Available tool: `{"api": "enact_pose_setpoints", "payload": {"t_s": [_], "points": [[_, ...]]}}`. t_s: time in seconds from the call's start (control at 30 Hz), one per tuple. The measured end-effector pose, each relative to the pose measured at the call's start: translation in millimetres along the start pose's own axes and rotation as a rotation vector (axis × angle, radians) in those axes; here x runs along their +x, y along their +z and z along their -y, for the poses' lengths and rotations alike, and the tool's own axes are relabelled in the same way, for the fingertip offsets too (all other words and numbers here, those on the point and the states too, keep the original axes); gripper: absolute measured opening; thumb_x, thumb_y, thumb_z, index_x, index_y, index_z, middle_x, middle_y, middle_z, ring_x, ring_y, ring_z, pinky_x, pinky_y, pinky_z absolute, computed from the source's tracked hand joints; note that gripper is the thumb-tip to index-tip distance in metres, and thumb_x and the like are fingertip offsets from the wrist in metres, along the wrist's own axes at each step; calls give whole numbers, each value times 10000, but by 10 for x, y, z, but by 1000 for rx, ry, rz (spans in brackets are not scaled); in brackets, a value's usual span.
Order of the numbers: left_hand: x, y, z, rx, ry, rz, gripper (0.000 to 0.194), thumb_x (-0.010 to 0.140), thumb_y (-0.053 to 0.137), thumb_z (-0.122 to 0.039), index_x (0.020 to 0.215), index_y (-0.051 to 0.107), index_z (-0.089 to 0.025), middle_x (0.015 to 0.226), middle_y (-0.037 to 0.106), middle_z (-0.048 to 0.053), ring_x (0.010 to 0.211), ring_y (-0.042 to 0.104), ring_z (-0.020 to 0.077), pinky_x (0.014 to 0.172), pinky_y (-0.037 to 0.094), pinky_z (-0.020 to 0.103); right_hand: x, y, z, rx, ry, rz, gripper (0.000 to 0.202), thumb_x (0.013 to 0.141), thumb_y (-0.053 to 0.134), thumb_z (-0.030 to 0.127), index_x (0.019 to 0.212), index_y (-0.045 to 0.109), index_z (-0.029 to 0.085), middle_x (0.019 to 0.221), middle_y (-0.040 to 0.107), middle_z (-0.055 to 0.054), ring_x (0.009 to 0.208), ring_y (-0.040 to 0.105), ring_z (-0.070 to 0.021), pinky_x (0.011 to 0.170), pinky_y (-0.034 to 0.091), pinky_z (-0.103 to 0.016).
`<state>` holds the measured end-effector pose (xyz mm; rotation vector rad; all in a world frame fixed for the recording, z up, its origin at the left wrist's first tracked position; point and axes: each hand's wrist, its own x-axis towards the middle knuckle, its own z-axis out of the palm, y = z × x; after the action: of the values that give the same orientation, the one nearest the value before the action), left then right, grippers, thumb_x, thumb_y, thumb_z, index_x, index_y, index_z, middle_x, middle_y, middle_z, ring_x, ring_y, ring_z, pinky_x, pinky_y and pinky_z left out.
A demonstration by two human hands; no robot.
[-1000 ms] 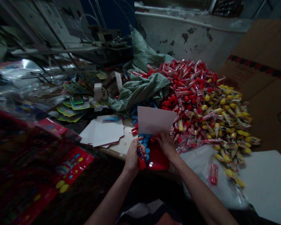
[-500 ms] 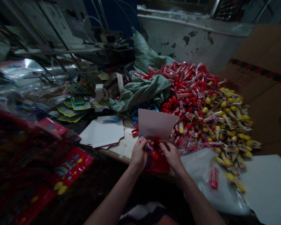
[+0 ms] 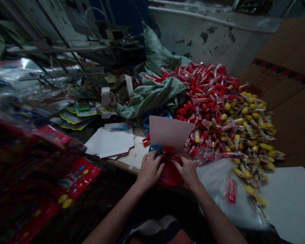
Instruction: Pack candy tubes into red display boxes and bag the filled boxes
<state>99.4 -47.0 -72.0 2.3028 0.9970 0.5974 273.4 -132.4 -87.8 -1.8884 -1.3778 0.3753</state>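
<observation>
Directly before me a red pouch (image 3: 170,174) lies at the table edge, with a pale upright card (image 3: 169,132) rising behind it. Between the two sits a row of small capped tubes, a blue-capped tube (image 3: 155,148) at the left and red-capped tubes (image 3: 168,150) beside it. My left hand (image 3: 147,171) curls its fingers over the left side of the row, thumb toward the pouch. From the right, my right hand (image 3: 188,169) presses bent fingers on the red tubes. The fingers partly cover the tubes, and their lower ends are hidden.
A large heap of red-capped tubes (image 3: 205,98) and yellow-capped tubes (image 3: 256,135) fills the table's right side. White cards (image 3: 114,142) are stacked at left. A clear plastic bag (image 3: 218,183) lies at right, a green sack (image 3: 155,95) behind. Printed red packaging (image 3: 78,176) stands at left.
The wrapped tube that was in my left hand no longer shows there; that hand has moved onto the row of tubes. My right hand has closed in on the red tubes.
</observation>
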Motion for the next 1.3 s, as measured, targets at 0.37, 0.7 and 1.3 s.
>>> {"api": "enact_pose_setpoints", "payload": {"t_s": [0.37, 0.7, 1.3], "points": [[-13, 17, 51, -341, -72, -92, 410, 807, 531, -203, 1215, 569, -209, 1235, 583, 123, 1166, 519, 276, 1038, 370, 444, 383, 138, 682, -565, -101, 469, 284, 931, 397, 88, 1137, 579, 158, 1019, 657, -142, 822, 687, -226, 669, 516, -295], [860, -148, 929, -46, -205, -138, 447, 682, 615, -97, 1124, 598, -162, 1140, 564, 140, 1108, 501, 309, 1002, 362, 437, 334, 284, 599, -571, -114, 500, 288, 915, 425, 90, 1111, 608, 196, 1060, 655, -116, 882, 680, -234, 722, 526, -310], [62, -194, 935, -381, -441, -242, 428, 777, 604, -374, 1142, 575, -153, 935, 636, 57, 807, 587, 193, 706, 456, 283, -214, -100, 354, 117, 2, 29, 238, 885, 533, 313, 1044, 671, 203, 1042, 693, -71, 957, 648, -206, 877, 491, -340]]}}
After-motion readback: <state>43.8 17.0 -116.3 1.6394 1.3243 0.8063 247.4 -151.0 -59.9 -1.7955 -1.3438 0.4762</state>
